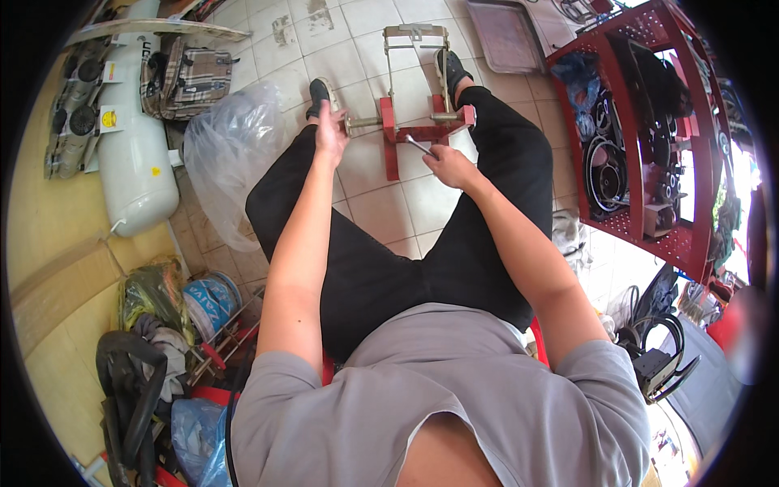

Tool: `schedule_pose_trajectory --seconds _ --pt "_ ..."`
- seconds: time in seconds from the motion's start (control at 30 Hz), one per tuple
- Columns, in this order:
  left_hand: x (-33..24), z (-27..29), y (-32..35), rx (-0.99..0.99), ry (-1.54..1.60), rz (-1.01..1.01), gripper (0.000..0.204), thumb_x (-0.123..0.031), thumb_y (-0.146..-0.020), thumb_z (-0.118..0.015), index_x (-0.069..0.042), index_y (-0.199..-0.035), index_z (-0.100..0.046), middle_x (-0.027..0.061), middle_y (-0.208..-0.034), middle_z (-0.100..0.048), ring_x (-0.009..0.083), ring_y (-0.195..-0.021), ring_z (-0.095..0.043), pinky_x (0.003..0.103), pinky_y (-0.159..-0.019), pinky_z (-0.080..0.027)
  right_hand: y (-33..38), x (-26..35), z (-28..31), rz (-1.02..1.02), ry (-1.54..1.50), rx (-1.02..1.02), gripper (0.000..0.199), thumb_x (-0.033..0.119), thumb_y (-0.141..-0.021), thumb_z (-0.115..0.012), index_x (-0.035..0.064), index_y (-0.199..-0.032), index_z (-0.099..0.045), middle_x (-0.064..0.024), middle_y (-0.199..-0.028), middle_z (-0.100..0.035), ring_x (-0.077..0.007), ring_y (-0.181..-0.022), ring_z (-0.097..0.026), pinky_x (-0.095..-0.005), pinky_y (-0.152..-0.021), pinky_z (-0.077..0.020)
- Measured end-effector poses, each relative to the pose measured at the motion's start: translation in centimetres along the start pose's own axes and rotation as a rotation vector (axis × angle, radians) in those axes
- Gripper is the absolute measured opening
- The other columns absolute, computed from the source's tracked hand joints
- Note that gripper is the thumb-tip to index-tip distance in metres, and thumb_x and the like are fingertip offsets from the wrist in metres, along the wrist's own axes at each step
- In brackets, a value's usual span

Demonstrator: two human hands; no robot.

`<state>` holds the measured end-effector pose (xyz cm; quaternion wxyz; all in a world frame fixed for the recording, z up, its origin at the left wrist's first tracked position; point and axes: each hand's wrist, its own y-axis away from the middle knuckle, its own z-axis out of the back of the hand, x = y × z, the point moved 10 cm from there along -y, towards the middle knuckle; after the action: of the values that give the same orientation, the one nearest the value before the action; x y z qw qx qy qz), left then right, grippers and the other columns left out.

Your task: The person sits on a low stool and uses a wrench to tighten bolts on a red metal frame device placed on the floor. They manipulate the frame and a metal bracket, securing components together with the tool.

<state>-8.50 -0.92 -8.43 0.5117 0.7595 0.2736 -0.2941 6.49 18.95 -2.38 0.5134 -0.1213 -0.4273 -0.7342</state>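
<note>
On the tiled floor between my feet stands a red metal stand (390, 150) with a grey metal frame rising at its far end. A thick metal rod (365, 122) sticks out from its left side. Beside that rod's outer end is my left hand (329, 136), fingers stretched upward; whether they touch the rod I cannot tell. My right hand (451, 165) is closed around a silver wrench (417, 145). The wrench's head points up and left, by the stand's red crossbar. A second metal rod (446, 117) lies along the stand's right side.
A white tank (138, 166), a plaid bag (195, 79) and clear plastic sheeting (235, 154) are at the left. To the right stands a red shelf rack (596, 216) with parts. A shallow tray (507, 36) lies beyond my right foot. A blue-white bucket (211, 302) sits lower left.
</note>
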Motion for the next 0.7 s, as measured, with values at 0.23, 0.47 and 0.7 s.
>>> schedule_pose_trajectory --seconds 0.23,0.47,0.7 --pt "-3.0 2.0 -0.5 -0.104 0.109 -0.229 0.063 -0.057 -0.086 -0.039 -0.002 -0.113 -0.049 0.0180 -0.102 -0.060 0.0258 -0.088 -0.058 0.034 -0.081 -0.042 1.1 1.1 -1.5 0.032 0.152 0.135 0.034 0.032 -0.083 -0.051 0.0011 -0.093 -0.061 -0.0229 -0.090 -0.062 -0.0377 -0.089 -0.059 -0.0440 -0.079 -0.0455" --pt "-1.2 -1.0 0.4 -0.028 -0.319 -0.204 0.049 -0.047 -0.088 -0.039 -0.010 -0.117 -0.053 0.0091 -0.105 -0.058 0.0184 -0.099 -0.053 0.040 -0.079 -0.044 1.8 0.2 10.3 0.059 -0.325 -0.677 0.032 0.033 -0.081 -0.058 0.0011 -0.081 -0.063 -0.0168 -0.060 -0.059 -0.0293 -0.057 -0.060 -0.0359 -0.056 -0.0454" --pt "-5.3 1.5 0.8 -0.206 0.047 -0.357 0.062 -0.048 -0.089 -0.034 0.005 -0.117 -0.048 0.0127 -0.100 -0.057 0.0254 -0.100 -0.054 0.037 -0.087 -0.039 2.2 -3.5 12.8 -0.193 -0.412 -0.796 0.035 0.035 -0.082 -0.056 0.0012 -0.086 -0.064 -0.0152 -0.067 -0.061 -0.0257 -0.068 -0.060 -0.0361 -0.066 -0.0454"
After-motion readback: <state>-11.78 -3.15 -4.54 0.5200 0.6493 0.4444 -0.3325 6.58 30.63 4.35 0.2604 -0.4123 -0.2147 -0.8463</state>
